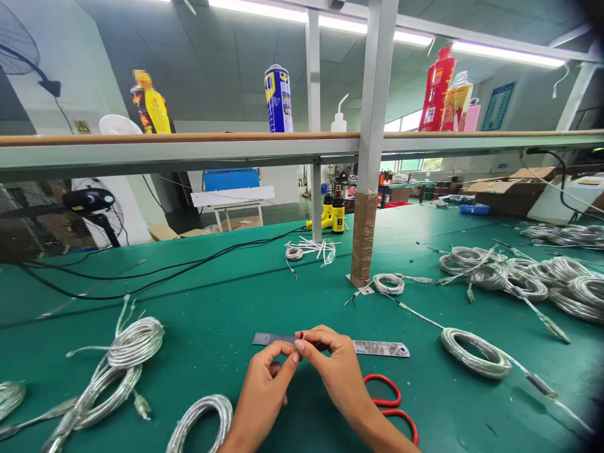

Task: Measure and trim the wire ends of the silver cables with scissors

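My left hand (pixel 267 377) and my right hand (pixel 337 368) meet at the fingertips low in the middle of the view, both pinched on a tiny red-tipped piece (pixel 301 338) too small to name. They hover just over a steel ruler (pixel 377 347) lying flat on the green table (pixel 212 327). Red-handled scissors (pixel 394 406) lie under my right wrist. A coiled silver cable (pixel 474 352) rests to the right of my hands.
Silver cable coils lie at the left (pixel 134 343), front (pixel 201 418) and in a pile at the right (pixel 528 277). A taped post (pixel 364 245) stands mid-table. Black cords (pixel 141 274) cross the far left. A shelf (pixel 189 148) overhead carries spray cans and bottles.
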`<state>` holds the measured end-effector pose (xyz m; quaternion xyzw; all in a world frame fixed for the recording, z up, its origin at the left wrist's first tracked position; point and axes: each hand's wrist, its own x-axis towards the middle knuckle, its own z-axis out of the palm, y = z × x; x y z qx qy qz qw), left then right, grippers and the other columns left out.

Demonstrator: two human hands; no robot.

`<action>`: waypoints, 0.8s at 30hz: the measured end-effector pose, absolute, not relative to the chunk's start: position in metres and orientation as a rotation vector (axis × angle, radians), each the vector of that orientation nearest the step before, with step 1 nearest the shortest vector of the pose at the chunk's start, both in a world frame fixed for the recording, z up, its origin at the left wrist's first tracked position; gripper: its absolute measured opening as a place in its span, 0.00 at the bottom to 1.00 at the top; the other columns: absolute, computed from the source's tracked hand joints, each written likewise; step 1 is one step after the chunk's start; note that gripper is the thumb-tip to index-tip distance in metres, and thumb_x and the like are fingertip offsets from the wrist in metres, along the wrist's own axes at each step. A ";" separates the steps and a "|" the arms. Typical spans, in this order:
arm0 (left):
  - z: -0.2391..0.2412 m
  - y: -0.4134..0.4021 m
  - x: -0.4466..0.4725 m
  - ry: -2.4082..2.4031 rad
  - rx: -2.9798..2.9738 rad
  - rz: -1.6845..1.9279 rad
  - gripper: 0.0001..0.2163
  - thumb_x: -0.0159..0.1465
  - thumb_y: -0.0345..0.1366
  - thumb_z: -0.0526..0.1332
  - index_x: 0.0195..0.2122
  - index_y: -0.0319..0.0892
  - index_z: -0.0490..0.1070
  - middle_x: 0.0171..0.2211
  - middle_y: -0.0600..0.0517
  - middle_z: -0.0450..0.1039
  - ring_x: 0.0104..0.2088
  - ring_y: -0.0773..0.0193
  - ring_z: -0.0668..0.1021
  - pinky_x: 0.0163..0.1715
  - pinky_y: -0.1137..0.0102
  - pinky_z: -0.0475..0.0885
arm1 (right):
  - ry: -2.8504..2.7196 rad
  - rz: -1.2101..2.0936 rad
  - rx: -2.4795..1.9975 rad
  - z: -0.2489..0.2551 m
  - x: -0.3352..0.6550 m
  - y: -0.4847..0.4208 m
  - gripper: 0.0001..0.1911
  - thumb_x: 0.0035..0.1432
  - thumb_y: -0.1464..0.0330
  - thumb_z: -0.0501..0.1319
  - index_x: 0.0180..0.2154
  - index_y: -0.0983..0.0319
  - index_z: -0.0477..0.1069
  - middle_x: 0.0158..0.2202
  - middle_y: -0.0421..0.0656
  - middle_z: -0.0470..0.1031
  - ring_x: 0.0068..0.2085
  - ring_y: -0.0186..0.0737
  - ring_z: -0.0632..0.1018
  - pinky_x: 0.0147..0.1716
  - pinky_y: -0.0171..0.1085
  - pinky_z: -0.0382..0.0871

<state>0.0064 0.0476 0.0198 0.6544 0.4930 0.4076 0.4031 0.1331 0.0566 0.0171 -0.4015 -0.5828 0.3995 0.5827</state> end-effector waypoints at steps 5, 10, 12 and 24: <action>0.033 0.043 0.005 1.381 1.988 1.108 0.07 0.57 0.37 0.54 0.28 0.44 0.70 0.38 0.51 0.66 0.25 0.67 0.68 0.28 0.72 0.63 | -1.396 0.869 -0.960 0.020 0.134 0.055 0.07 0.49 0.66 0.60 0.25 0.62 0.74 0.26 0.42 0.73 0.30 0.37 0.71 0.30 0.33 0.62; 0.027 0.050 0.009 1.033 1.595 1.047 0.10 0.58 0.40 0.53 0.33 0.41 0.69 0.25 0.52 0.66 0.24 0.66 0.68 0.24 0.74 0.63 | -1.410 0.865 -0.970 0.020 0.135 0.057 0.06 0.48 0.66 0.60 0.25 0.62 0.74 0.26 0.41 0.72 0.29 0.36 0.70 0.30 0.33 0.61; 0.021 0.053 0.010 0.984 1.410 1.025 0.12 0.56 0.43 0.55 0.32 0.39 0.68 0.19 0.57 0.61 0.17 0.71 0.61 0.16 0.77 0.55 | -1.385 0.895 -0.970 0.018 0.136 0.059 0.07 0.48 0.65 0.61 0.25 0.62 0.74 0.25 0.41 0.72 0.29 0.36 0.70 0.30 0.33 0.61; 0.023 0.051 0.007 0.955 1.216 1.175 0.12 0.50 0.42 0.62 0.26 0.38 0.67 0.17 0.60 0.54 0.18 0.73 0.54 0.16 0.77 0.48 | -1.447 0.772 -0.960 0.019 0.138 0.059 0.10 0.49 0.64 0.60 0.21 0.63 0.70 0.23 0.39 0.68 0.27 0.34 0.68 0.28 0.32 0.59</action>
